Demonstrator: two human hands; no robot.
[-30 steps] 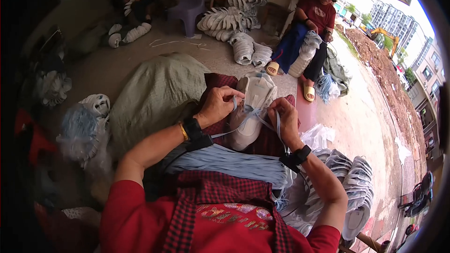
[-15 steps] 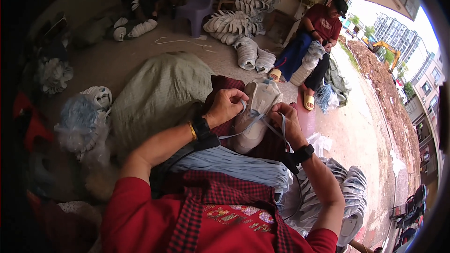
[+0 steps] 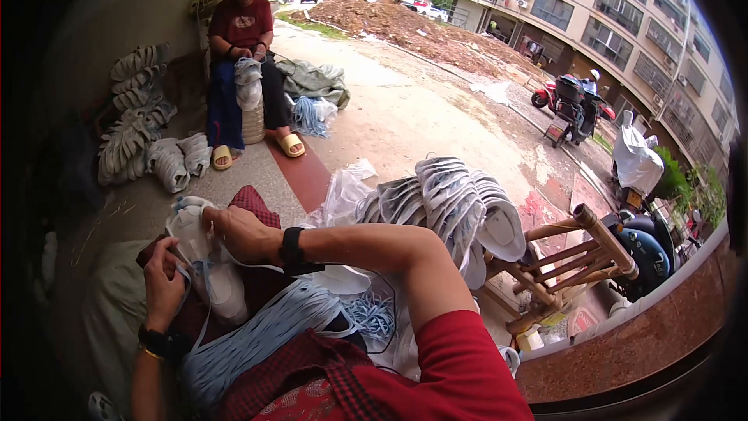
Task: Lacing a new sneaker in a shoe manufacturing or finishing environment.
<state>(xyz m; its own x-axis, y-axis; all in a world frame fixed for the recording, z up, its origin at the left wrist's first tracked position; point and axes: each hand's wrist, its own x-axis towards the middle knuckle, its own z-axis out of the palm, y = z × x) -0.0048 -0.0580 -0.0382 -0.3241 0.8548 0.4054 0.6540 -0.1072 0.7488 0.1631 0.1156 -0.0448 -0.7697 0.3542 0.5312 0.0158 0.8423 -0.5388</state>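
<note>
A white shoe [image 3: 226,294] lies toe toward me on my lap, a pale blue shoelace [image 3: 206,274] running across its front. At the shoe's left side, my left hand [image 3: 164,281] is closed with the lace pinched between its fingers. My right hand [image 3: 243,234] reaches over the upper part of the shoe, fingers pinched together at the eyelets; a strand of lace trails beneath it, and its fingertips are partly hidden. A thick bundle of pale blue laces [image 3: 261,331] lies across my lap, over a dark red checked apron [image 3: 312,362].
Stacked white shoes [image 3: 460,203] sit to my right beside a bamboo chair [image 3: 561,265]. A seated person [image 3: 241,39] handles a shoe ahead, near more shoe stacks [image 3: 140,125]. Clear plastic [image 3: 347,191] lies between us. Parked scooters [image 3: 573,105] stand outside.
My view has swung to the right, bringing the bamboo chair and scooters into sight. My right hand has moved from beside the shoe to over its upper part. The left hand stays at its left side.
</note>
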